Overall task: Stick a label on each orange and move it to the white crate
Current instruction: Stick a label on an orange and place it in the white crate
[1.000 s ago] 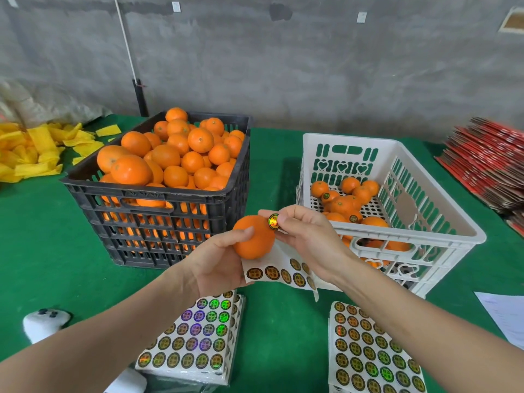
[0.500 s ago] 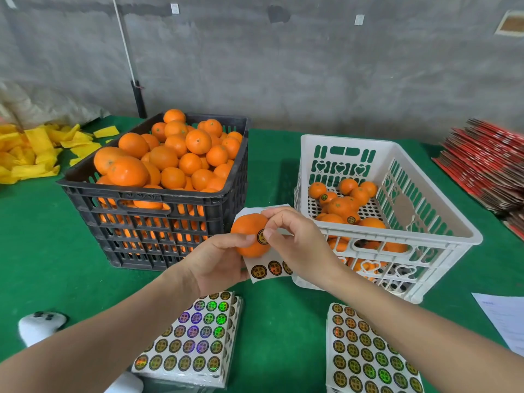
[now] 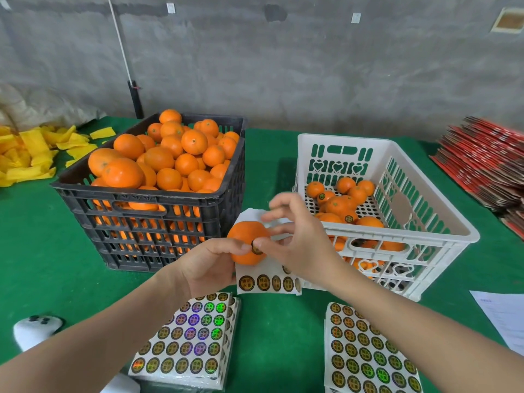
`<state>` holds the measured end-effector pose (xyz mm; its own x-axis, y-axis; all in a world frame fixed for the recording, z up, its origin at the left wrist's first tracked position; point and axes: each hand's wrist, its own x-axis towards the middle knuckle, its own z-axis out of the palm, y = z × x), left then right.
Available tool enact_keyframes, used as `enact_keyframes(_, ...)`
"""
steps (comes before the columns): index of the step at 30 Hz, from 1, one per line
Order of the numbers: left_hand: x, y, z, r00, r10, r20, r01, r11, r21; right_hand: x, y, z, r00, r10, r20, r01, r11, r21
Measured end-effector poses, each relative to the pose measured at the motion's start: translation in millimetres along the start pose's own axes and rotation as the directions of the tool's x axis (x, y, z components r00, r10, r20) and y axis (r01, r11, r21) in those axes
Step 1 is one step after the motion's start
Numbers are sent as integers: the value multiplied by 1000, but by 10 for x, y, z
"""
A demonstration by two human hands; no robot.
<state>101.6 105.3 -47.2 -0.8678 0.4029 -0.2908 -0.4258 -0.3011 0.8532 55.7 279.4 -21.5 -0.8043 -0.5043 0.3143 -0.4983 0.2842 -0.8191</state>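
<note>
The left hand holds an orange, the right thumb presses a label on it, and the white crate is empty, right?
Not empty: the head view shows the white crate already holding several oranges. The left hand gripping the orange and the right hand's thumb on the label are correct.

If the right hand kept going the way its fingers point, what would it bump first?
The orange, held by the left hand: the right hand has its thumb on the label. Beyond it, probably the black crate, though depth is unclear.

left hand (image 3: pixel 209 265): fingers curled, gripping | right hand (image 3: pixel 300 245): thumb pressing, fingers fanned upward
</note>
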Motion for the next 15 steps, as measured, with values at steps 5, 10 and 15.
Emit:
enact_keyframes(5,8,6,-16,998,17,67,-15,999,-37,98,38,-136,958,196,209,-247,935,253)
enact_keyframes(10,92,124,-17,997,34,64,-35,999,7,118,-11,-88,953,-48,300,84,990,-110)
enact_keyframes(15,157,371,-50,975,150,-166,-131,984,119,710,116,-577,976,13,-216,1,998,64)
